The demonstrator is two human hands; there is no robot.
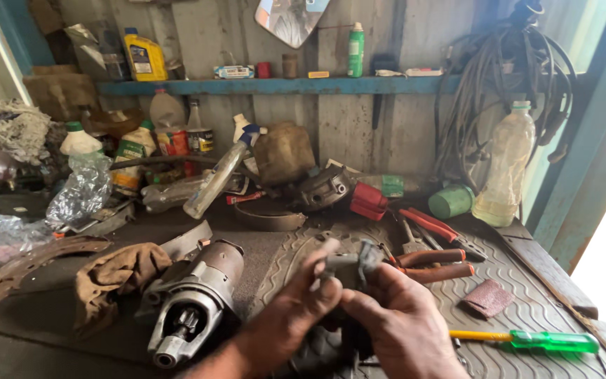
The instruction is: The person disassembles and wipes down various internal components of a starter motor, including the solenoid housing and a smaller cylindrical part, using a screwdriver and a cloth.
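Both my hands meet over the rubber mat (527, 309) at the bench's front. My left hand (296, 309) and my right hand (394, 316) together grip a small grey metal part (351, 265), held up between the fingertips; its shape is blurred. A starter motor (194, 298) lies just left of my left hand, its pinion end toward me. Pliers with orange-brown handles (433, 265) lie just right of the held part.
A green-handled screwdriver (548, 342) and a sandpaper scrap (487, 297) lie on the right. A brown rag (117, 274) and a brake shoe (29, 261) sit left. Bottles, a spray bottle (219, 175), red tools and a large plastic bottle (506, 168) crowd the back wall.
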